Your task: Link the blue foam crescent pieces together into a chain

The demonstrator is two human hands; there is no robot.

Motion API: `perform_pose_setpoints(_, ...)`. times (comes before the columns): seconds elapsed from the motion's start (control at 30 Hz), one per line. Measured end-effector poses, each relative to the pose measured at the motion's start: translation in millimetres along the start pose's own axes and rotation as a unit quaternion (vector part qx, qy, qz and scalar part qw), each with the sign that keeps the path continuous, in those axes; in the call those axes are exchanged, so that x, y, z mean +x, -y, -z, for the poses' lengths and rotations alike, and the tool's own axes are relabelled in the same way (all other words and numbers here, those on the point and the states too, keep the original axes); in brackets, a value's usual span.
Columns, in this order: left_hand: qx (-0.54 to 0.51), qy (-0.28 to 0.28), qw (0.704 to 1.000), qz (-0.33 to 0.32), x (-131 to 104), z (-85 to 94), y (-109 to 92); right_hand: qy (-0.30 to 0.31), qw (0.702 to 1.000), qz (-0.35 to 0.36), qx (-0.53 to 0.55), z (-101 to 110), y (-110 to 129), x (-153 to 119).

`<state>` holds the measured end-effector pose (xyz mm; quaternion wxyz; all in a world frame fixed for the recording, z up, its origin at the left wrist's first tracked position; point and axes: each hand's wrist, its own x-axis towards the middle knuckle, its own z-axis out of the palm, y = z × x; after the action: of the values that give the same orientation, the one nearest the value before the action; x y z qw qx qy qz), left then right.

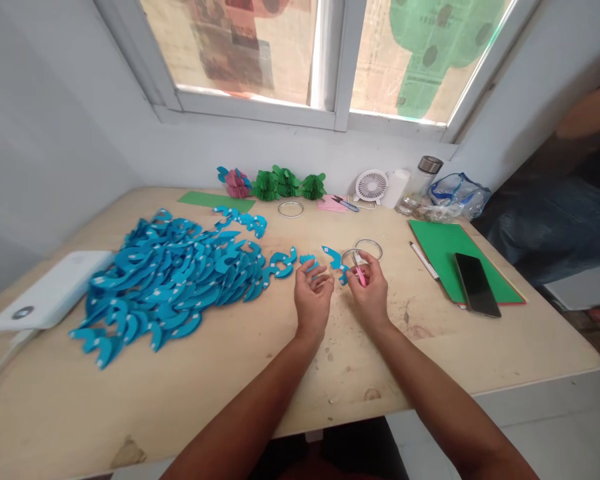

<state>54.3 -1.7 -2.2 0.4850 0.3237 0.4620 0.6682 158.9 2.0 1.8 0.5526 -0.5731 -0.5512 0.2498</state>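
My right hand [371, 288] is closed around a small pink-handled tool [361, 275] with a pale tip; its exact kind is too small to tell. By its fingertips is a curved blue paper piece [334, 256] with white squares; whether the fingers also grip it I cannot tell. My left hand [313, 300] is palm-up with loosely curled, parted fingers and nothing visible in them. Just beyond its fingertips is a small scalloped blue piece [307, 261]. Another curved blue piece [281, 265] lies to the left, beside a large heap of similar blue cutouts [180, 267].
Metal rings [369, 249] lie beyond my right hand. A phone [477, 283] rests on green sheets [445, 247] beside a white pen [424, 260]. A white power bank [50, 290] is at left. Paper ornaments [275, 183], a fan [371, 186] and a bottle [420, 187] line the wall. A person stands at right.
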Motion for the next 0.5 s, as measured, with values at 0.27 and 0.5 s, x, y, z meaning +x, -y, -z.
perform_pose_setpoints(0.27, -0.007, -0.014, 1.0, -0.011, 1, 1.5, -1, 0.059, 0.977, 0.131, -0.156, -1, 2, -10)
perform_pose_setpoints(0.5, -0.043, -0.001, 0.999, -0.002, 2, 0.7, -6, 0.077, 0.974, 0.144, -0.158, -4, 3, -14)
